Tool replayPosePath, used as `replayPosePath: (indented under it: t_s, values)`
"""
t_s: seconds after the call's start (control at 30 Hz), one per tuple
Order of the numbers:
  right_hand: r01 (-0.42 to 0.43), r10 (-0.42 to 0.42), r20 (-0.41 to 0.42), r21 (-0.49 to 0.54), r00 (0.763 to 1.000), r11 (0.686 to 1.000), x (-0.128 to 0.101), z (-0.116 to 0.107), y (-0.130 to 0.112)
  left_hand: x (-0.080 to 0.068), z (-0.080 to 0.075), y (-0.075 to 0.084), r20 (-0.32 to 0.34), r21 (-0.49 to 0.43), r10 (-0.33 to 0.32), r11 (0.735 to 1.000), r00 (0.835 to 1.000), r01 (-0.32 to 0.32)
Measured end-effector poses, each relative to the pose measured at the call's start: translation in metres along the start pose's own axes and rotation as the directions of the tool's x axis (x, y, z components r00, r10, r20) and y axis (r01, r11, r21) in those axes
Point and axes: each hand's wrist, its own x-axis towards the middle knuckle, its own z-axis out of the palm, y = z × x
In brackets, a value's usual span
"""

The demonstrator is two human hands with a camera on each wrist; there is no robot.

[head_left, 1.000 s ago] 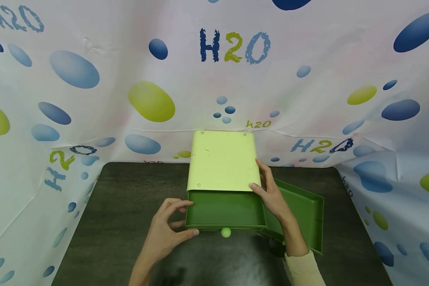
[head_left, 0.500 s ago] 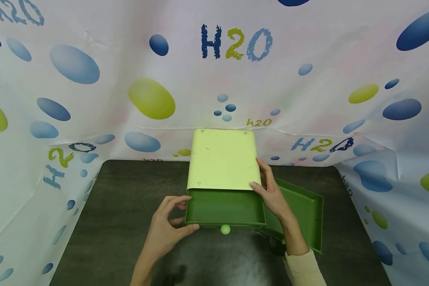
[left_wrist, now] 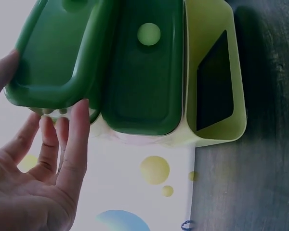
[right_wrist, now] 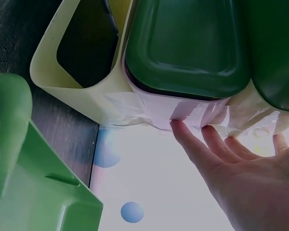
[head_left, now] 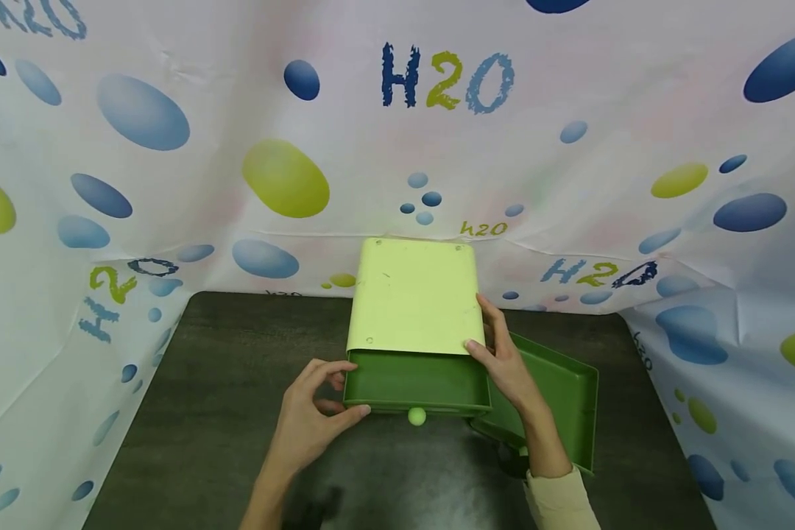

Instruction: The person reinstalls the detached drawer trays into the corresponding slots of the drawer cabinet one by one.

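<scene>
A small drawer cabinet (head_left: 414,294) with a pale yellow-green shell stands on the table. Its dark green top drawer (head_left: 414,379) is partly out, with a round light green knob (head_left: 417,417) on the front. With thumb at the front and fingers along the side, my left hand (head_left: 308,419) pinches the drawer's left front corner. My right hand (head_left: 506,364) holds the cabinet's right side, thumb over the top edge. Below, another drawer (left_wrist: 143,82) sits closed in the left wrist view; the bottom compartment (left_wrist: 216,89) has no drawer in it.
A loose green drawer (head_left: 563,397) lies on the dark table (head_left: 238,361) to the right, partly behind the right forearm. A white sheet (head_left: 199,184) printed with blue and green blobs hangs behind and along both sides.
The top drawer has slid somewhat further into the cabinet, its front moving away from me along with my left hand. My right hand stays on the cabinet's side.
</scene>
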Motion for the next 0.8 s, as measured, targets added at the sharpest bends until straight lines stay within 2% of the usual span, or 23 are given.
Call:
replayPosePath:
  t_s: [0.53, 0.8]
  values:
    - [-0.004, 0.004, 0.007, 0.002, 1.0, 1.0, 0.0009, -0.001, 0.0002, 0.0038, 0.0043, -0.0044, -0.049, 0.029, 0.021, 0.999, 0.999, -0.02]
    - [-0.008, 0.008, 0.004, -0.002, 1.0, 1.0, 0.0001, -0.0009, -0.0009, 0.0046, 0.0087, -0.0028, -0.093, 0.039, 0.058, 0.998, 0.994, -0.055]
